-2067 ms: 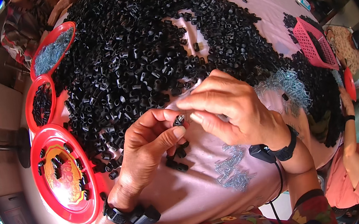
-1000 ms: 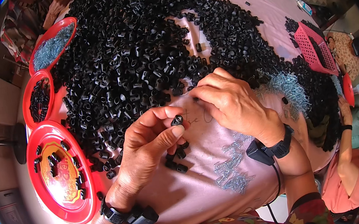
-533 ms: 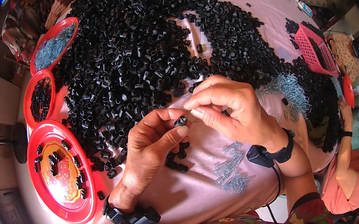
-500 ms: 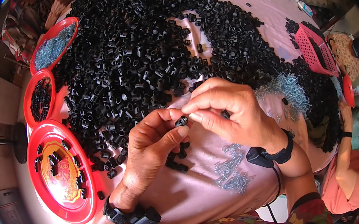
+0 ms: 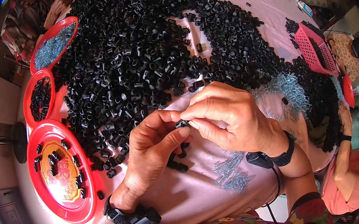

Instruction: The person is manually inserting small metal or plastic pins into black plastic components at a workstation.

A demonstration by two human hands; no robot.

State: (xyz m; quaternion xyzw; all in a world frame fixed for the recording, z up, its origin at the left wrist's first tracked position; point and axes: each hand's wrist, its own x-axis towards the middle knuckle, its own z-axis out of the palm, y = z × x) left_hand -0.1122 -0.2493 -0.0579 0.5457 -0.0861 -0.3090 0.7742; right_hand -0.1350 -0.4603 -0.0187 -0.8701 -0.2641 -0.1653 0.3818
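Between the thumb and fingers of my left hand (image 5: 152,140) is a small black plastic piece (image 5: 182,123), hollow like the many others on the table. My right hand (image 5: 229,117) comes in from the right, its thumb and forefinger pinched together right against that piece. Whatever those fingertips hold is too small or too hidden to make out. Beyond both hands spreads a big heap of black plastic pieces (image 5: 128,60). Small, shiny, bluish metal-looking bits (image 5: 233,174) lie in a patch on the pink cloth, nearer me than my right hand.
Along the left edge stand a red tray (image 5: 42,200) with several black pieces, a red plate (image 5: 25,101) of dark parts and another red plate (image 5: 73,23) of bluish bits. A pink basket (image 5: 311,53) sits at the right. A co-worker's arm (image 5: 344,154) reaches in there.
My right fingertips have moved slightly left and closer onto the black piece, now covering more of it. My left hand has hardly moved.
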